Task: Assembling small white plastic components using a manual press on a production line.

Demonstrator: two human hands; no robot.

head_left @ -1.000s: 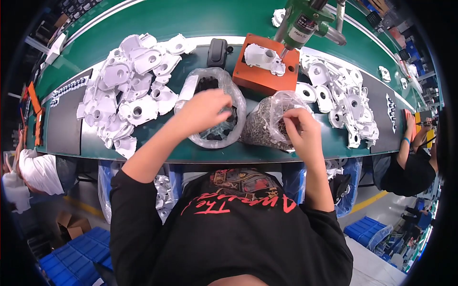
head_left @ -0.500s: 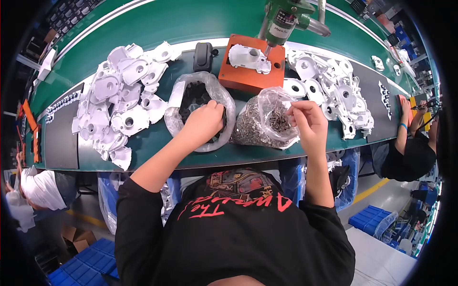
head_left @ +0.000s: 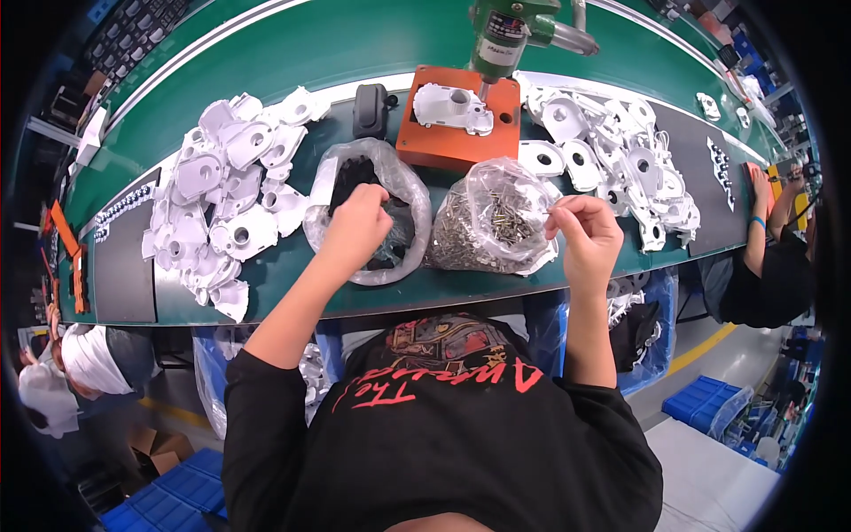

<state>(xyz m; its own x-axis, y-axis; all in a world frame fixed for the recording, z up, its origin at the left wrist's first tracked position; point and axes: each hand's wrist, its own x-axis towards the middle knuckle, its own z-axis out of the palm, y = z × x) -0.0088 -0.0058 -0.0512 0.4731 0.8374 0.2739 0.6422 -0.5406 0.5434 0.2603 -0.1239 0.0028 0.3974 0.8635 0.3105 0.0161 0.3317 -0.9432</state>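
Green workbench [head_left: 266, 53] curving across the whole shot, factory floor and blue crates below it, so it's a proper assembly line setup. Biggest stuff first: a heap of white cast housings [head_left: 222, 195] well off to the outside of the left hand [head_left: 359, 226], and a second pile of white housings [head_left: 620, 168] out past the right hand [head_left: 581, 230]. Straight ahead between the hands sits an orange fixture block [head_left: 434, 142] with one white housing [head_left: 452, 106] already seated on it, under a green powered driver [head_left: 501, 35]. Looks to me like that piece is loaded but not fastened yet, judging by both hands being busy in the bags. Left hand is curled down inside the clear bag of dark parts [head_left: 332, 173], can't tell what it's got. Right hand is pinched nearly closed at the edge of the clear bag of small screws [head_left: 487, 226], maybe holding a screw, too small to tell. Both bags sit between the hands and the fixture, so there's a reach over them. Black gadget [head_left: 370, 108] beside the block. Another person's arm [head_left: 758, 204] far out on the right.
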